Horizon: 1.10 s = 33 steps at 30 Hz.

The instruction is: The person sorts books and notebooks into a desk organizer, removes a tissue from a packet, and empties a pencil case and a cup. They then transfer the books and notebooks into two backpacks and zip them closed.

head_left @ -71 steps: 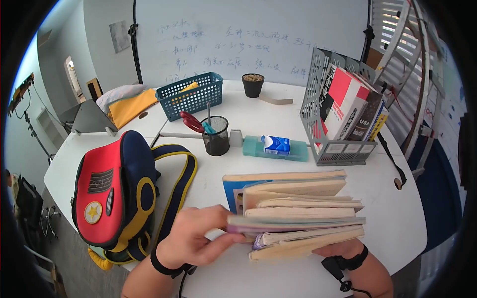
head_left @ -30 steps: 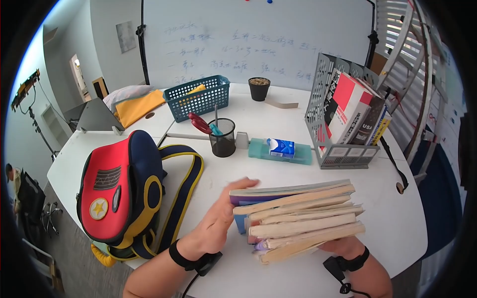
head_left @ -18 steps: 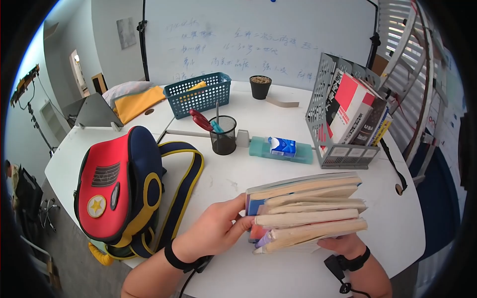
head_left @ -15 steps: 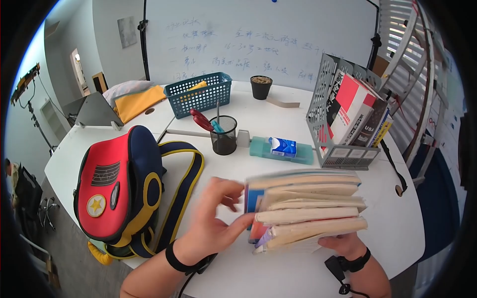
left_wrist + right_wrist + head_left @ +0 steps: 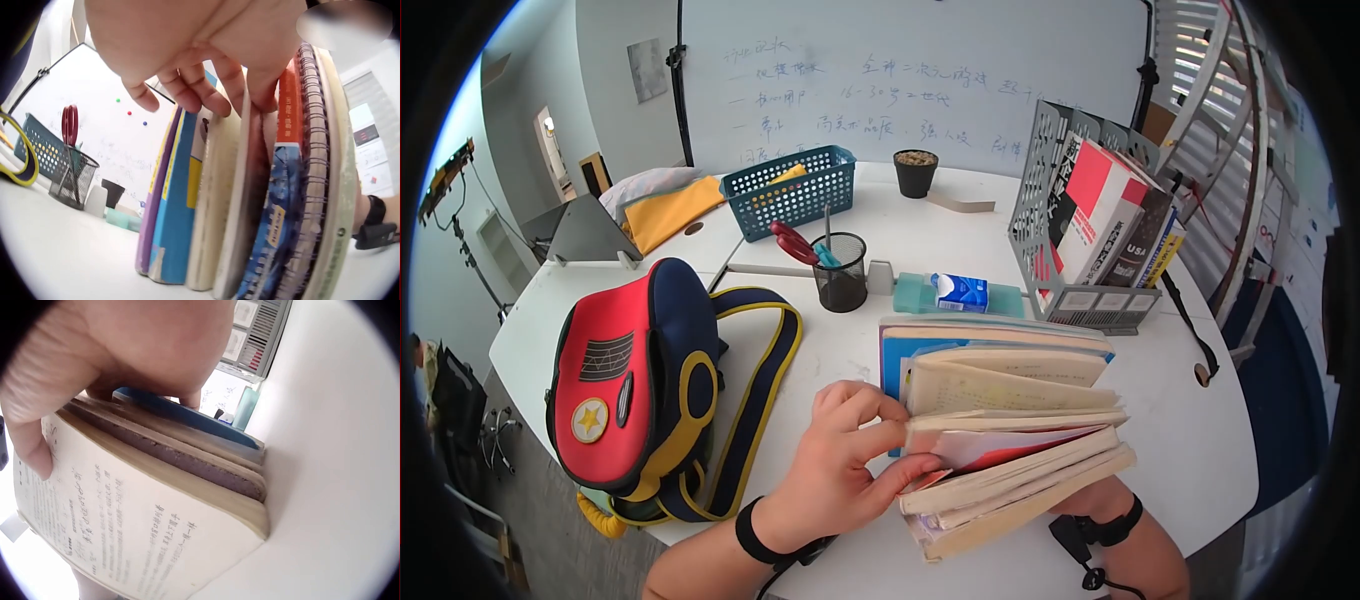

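Note:
A row of several worn books point(image 5: 1015, 400) stands on edge on the white table. My left hand point(image 5: 840, 465) is at their left ends, its thumb and fingers pinching a pale-spined book point(image 5: 234, 212) in the middle of the row. A gap shows beside it, with a red-and-white cover point(image 5: 990, 449) inside. Purple and blue books point(image 5: 172, 206) stand on one side; a red-and-blue book point(image 5: 275, 212) and a spiral notebook point(image 5: 312, 156) stand on the other. My right hand point(image 5: 1100, 496) grips the row from the right end, thumb on the outermost printed page point(image 5: 125, 500).
A red-and-navy backpack point(image 5: 625, 380) sits at the left, its strap point(image 5: 770, 370) trailing on the table. Beyond the books are a mesh pen cup point(image 5: 842, 285), a teal case point(image 5: 915, 292) with a small blue carton point(image 5: 960, 292), a basket point(image 5: 790, 205) and a grey book rack point(image 5: 1090, 310).
A thin book my left hand held near the front has gone to the back of the row. The left hand then came back to the middle, where the books now spread apart.

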Tool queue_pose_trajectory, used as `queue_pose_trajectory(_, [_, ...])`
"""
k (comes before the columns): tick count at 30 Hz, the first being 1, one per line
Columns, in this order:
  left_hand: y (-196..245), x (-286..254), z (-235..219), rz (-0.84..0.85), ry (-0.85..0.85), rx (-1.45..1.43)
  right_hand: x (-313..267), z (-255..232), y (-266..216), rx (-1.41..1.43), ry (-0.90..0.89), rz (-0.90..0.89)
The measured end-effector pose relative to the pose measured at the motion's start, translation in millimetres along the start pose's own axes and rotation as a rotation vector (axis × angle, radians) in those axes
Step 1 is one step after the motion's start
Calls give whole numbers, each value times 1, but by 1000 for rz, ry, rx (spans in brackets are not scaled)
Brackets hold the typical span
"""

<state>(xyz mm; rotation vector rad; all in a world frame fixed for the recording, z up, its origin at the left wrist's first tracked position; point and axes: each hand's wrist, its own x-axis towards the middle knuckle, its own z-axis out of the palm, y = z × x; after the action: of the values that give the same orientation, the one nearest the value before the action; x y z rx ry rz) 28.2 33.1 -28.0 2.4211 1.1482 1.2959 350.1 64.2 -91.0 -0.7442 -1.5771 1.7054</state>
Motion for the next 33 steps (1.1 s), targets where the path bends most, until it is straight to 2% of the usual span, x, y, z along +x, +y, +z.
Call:
queue_pose_trajectory(3, [-14,-9,17,16,68,-159,4,-3,-5,-565,-19,-315])
queue_pose_trajectory(4, [-19,-15,23,-94,107,-304,5,-3,-5,-753,-26,-420])
queue_pose_trajectory(5, [-23,-20,28,-205,146,-448,4,-1,-6,-753,-26,-421])
queue_pose_trajectory(6, [-23,-21,29,-342,155,-653,2,2,-9,-428,9,-327])
queue_pose_trajectory(7, [-23,-21,24,-405,170,-813,1,3,-9,-106,43,-230])
queue_pose_trajectory(9, [-22,-16,12,-450,148,-905,-1,-4,2,-145,46,-245])
queue_pose_trajectory(10, [-24,-15,8,-449,146,-905,-1,-1,-1,-65,52,-212])
queue_pose_trajectory(12, [-26,-12,4,-199,89,-512,3,1,-4,13,62,-179])
queue_pose_trajectory(13, [-23,-12,6,-199,87,-514,7,-1,-4,-39,31,-221])
queue_pose_trajectory(15, [-14,-13,13,-288,185,-437,12,4,-3,-90,-5,-260])
queue_pose_trajectory(17, [-8,-9,19,-274,204,-405,18,12,-2,-210,83,-387])
queue_pose_trajectory(20, [-9,-8,7,-181,-11,-370,10,12,4,-139,112,-391])
queue_pose_trajectory(21, [-8,-10,8,-180,-9,-372,8,11,3,-110,132,-391])
queue_pose_trajectory(23, [-6,-18,11,-240,436,-756,9,11,-2,-100,122,-371])
queue_pose_trajectory(25, [-19,-26,-3,-101,614,-648,8,10,-7,-81,111,-333])
queue_pose_trajectory(27, [-30,-26,-19,-62,839,-536,6,15,-4,-2,162,-298])
queue_pose_trajectory(29, [-29,-24,-47,-44,967,-761,7,11,2,-84,183,-298])
queue_pose_trajectory(30, [-24,-24,-61,-43,951,-776,7,8,3,-171,171,-295])
queue_pose_trajectory(32, [-11,-23,-85,-104,852,-1085,7,12,1,-192,217,-266])
queue_pose_trajectory(33, [-8,-21,-89,-95,835,-1074,10,15,-2,-215,236,-238])
